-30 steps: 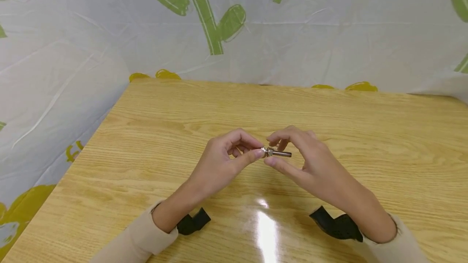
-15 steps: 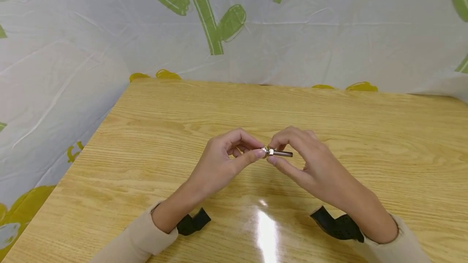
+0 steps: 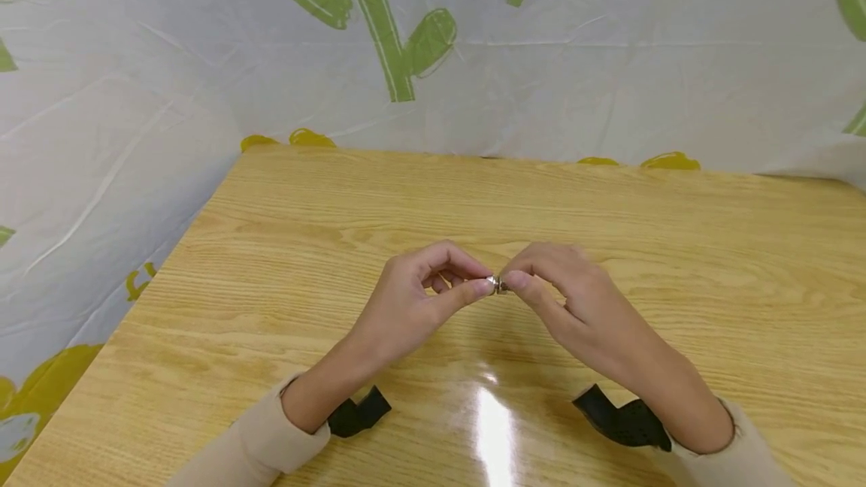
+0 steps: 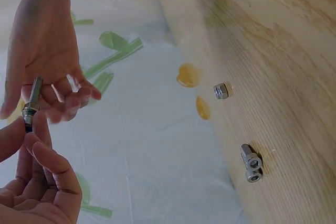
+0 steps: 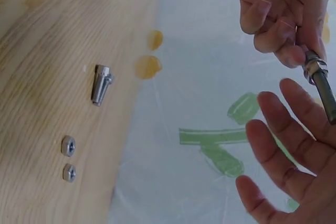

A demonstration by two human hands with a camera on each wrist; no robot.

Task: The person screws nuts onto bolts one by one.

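My left hand pinches the head end of a metal bolt between thumb and fingertips. The bolt lies level over the table and points toward my right hand. A shiny hex nut sits round the shaft close to the left fingertips. In the head view the right thumb overlaps the shaft and hides most of it. Both wrist views show the right fingers relaxed and spread around the bolt, with the thumb apart from the nut in the left wrist view.
Two loose socket-head bolts and two nuts lie on the wooden table. A white cloth with green and yellow patterns hangs behind it. Black straps circle the wrists.
The right thumb has moved up from beneath the nut and now covers the shaft, which showed before. The right index finger has shifted slightly down. My left hand has stayed in place.
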